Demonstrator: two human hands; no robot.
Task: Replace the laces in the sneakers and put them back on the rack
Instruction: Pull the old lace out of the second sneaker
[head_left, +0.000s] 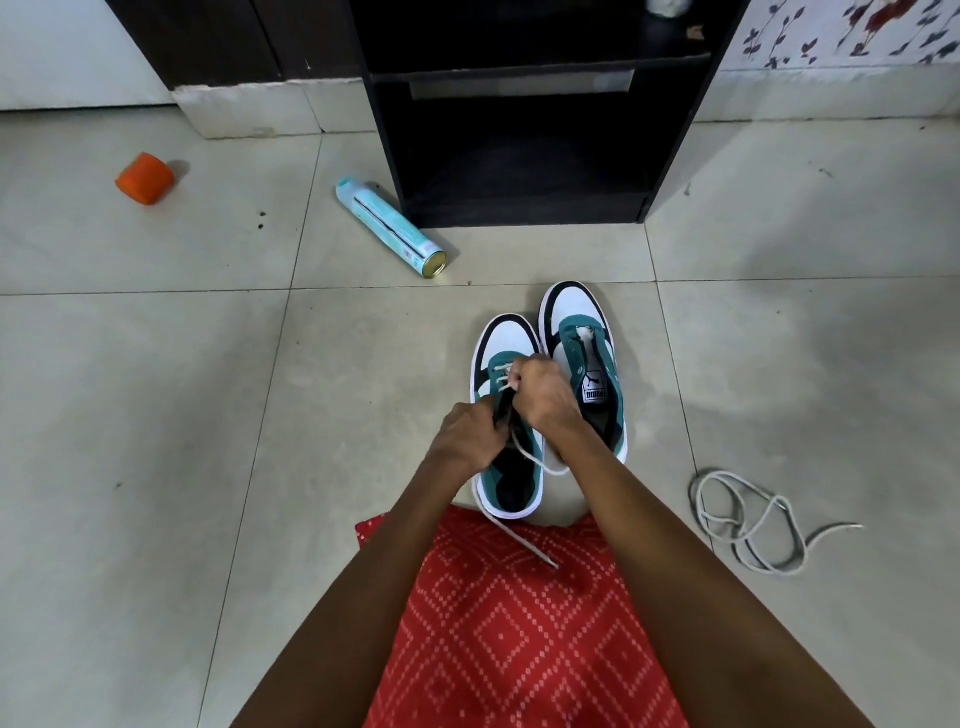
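Observation:
Two teal, white and black sneakers stand side by side on the tiled floor, toes pointing away from me. The left sneaker carries a white lace through its front eyelets, with loose ends trailing back over my red cloth. My left hand grips the tongue and eyelet edge of this sneaker. My right hand pinches the lace at the eyelets. The right sneaker has no lace. A second white lace lies coiled on the floor at my right. The black rack stands just beyond the sneakers.
A light-blue spray can lies on its side by the rack's left foot. An orange roll sits on the tiles far left. A white step and dark door frame run behind at left. A floral wall stands right of the rack.

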